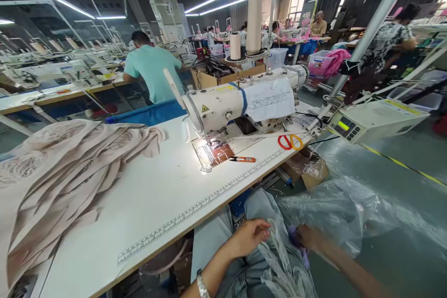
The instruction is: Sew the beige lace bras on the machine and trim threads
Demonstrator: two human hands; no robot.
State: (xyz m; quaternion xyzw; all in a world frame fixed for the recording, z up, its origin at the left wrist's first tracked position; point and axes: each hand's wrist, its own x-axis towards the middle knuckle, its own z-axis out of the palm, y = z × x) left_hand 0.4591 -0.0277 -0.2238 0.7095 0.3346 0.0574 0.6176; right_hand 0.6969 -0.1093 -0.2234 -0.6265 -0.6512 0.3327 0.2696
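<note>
Both my hands are low in my lap, below the sewing table's front edge. My left hand (249, 236) has its fingers curled on a clear plastic bag (335, 214) that spreads to the right over the floor. My right hand (309, 237) is closed on the same plastic, with a small purple thing (294, 236) pinched in it that I cannot make out. A watch sits on my left wrist. The white sewing machine (237, 102) stands on the white table (153, 195), well above both hands.
A pile of beige fabric pieces (59, 177) covers the table's left. Orange thread snips (242, 159) and red-and-yellow scissors (290, 141) lie near the machine. A control box (373, 121) stands right. A person in a teal shirt (152, 72) works behind; others sit farther back.
</note>
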